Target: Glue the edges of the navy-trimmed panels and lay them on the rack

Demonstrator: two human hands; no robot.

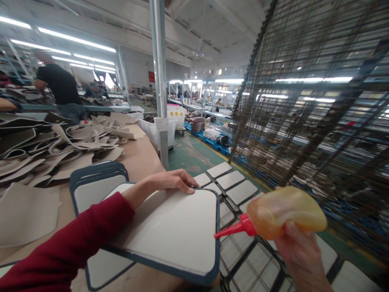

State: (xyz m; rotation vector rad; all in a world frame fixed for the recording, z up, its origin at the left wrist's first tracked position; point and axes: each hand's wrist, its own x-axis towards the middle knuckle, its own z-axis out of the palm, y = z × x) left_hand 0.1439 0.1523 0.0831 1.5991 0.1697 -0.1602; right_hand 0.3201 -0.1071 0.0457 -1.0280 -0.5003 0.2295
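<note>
My left hand (173, 181) grips the far edge of a white panel (179, 227) with a dark blue rim, fingers curled over it. The panel lies tilted across the table's corner. In my right hand (300, 251) is a squeeze bottle (285, 213) of yellowish liquid, held on its side. Its red nozzle (234, 230) points left, with the tip at the panel's right rim; I cannot tell whether it touches. Beneath and behind the panel, a stack of similar dark-edged panels (99, 176) rests on the table.
Grey-beige cut pieces (88, 142) are heaped on the brown table (142, 156) at left. A metal post (161, 81) stands beyond its edge. On the right, a tall wire rack (304, 101) leans over, with more white panels (241, 190) on its lower mesh. A person in black (59, 83) stands far left.
</note>
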